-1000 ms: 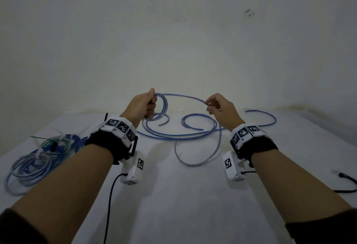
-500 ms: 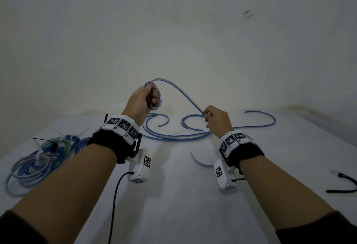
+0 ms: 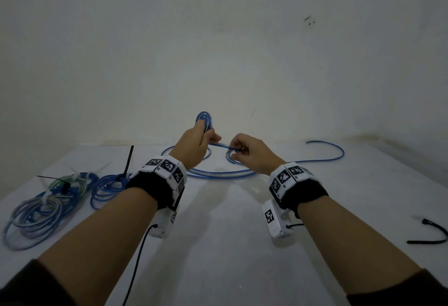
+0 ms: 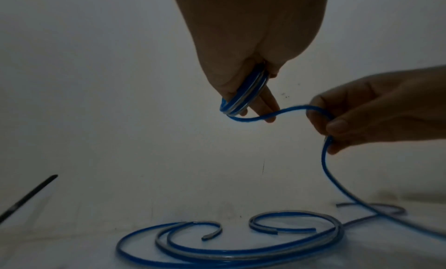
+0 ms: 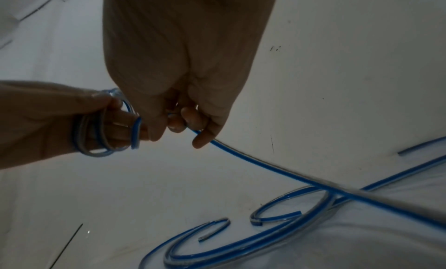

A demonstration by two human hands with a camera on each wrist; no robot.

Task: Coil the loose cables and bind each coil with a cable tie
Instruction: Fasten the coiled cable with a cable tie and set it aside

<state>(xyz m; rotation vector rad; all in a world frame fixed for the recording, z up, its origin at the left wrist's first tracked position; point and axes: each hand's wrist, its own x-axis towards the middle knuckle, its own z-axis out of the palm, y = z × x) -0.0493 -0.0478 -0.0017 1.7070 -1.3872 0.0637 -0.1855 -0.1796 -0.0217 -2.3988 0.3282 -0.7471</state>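
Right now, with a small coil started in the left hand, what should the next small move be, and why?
Probably another wrap: the right hand carries its pinched stretch of blue cable over to the left hand, adding a loop to the small coil held there. Much of the cable lies loose on the table, so binding seems premature.

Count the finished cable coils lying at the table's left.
3, as far as I can separate them: a pale coil nearest the front edge, a greenish coil behind it, a blue coil to their right. They overlap, so more may be hidden.
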